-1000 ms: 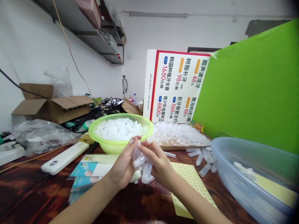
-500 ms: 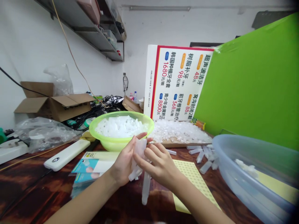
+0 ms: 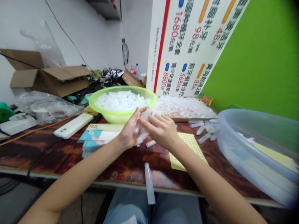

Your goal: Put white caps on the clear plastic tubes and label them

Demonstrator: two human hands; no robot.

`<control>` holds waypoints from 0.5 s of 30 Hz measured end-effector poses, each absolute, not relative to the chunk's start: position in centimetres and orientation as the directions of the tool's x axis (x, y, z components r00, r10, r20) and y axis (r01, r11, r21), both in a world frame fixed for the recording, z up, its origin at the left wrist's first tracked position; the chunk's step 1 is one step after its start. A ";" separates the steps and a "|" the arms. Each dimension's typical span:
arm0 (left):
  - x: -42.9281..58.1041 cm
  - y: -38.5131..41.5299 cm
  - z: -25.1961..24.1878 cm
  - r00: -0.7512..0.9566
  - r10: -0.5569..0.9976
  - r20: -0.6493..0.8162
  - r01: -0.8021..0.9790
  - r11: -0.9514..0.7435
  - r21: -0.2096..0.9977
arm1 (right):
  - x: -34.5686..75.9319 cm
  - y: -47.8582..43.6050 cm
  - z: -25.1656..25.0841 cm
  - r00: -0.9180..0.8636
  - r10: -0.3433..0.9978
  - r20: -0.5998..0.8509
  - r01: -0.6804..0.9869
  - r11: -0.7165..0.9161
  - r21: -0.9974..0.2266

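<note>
My left hand (image 3: 129,130) is curled around several translucent plastic tubes, their ends showing at the palm. Close against it, my right hand (image 3: 164,130) has its fingers bent over the same tubes (image 3: 143,135); how its fingertips meet them is partly hidden. Apart from both hands, a single frosted tube (image 3: 149,185) appears over the table's front edge, above my lap; whether it touches the edge I cannot tell. Another clear tube (image 3: 151,143) lies on the table beside my right hand.
Behind my hands stands a green basin (image 3: 107,115) of translucent pieces. A heap of small white pieces (image 3: 184,105) sits on a board. Loose tubes (image 3: 205,130) lie near a large blue tub (image 3: 235,149). Also there are a dotted yellow sheet (image 3: 187,149), printed packets (image 3: 93,135) and a white power bank (image 3: 73,126).
My view has tilted down, bringing the table edge and my lap into sight. The single tube below my hands has moved away from them, toward me. Both hands stay together around the tubes.
</note>
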State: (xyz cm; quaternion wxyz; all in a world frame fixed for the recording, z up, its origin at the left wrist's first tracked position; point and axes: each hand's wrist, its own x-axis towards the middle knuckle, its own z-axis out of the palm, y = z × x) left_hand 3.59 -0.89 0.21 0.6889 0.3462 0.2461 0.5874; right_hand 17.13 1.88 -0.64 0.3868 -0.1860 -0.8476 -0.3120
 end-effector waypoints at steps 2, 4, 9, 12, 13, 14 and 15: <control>3.6 -0.9 -0.1 0.169 0.960 0.223 -0.529 -0.103 0.842 | 17.3 2.1 -0.5 -0.523 0.180 0.833 0.547 0.820 0.167; 3.7 -0.9 -0.2 0.176 0.889 0.422 -0.331 -0.350 0.876 | 17.4 2.2 -0.2 -0.340 0.345 0.875 0.468 0.869 -0.161; 3.0 -4.6 0.2 0.236 0.551 0.801 0.441 -0.795 0.417 | 17.8 2.9 1.0 0.093 0.623 0.777 0.174 0.758 -0.629; 2.3 -10.4 -3.1 0.349 0.393 0.851 0.624 -0.775 0.103 | 18.3 3.9 1.3 0.216 0.653 0.726 0.061 0.733 -0.678; 2.2 -12.4 -5.1 0.453 0.367 0.813 0.583 -0.811 0.042 | 18.5 4.3 1.4 0.247 0.651 0.718 0.034 0.735 -0.678; 2.1 -14.2 -7.4 0.495 0.390 0.776 0.592 -0.806 0.028 | 18.7 4.6 1.4 0.267 0.649 0.712 0.016 0.736 -0.677; 2.1 -15.8 -9.6 0.534 0.460 0.709 0.607 -0.793 0.056 | 18.8 4.8 1.5 0.268 0.651 0.710 0.007 0.736 -0.677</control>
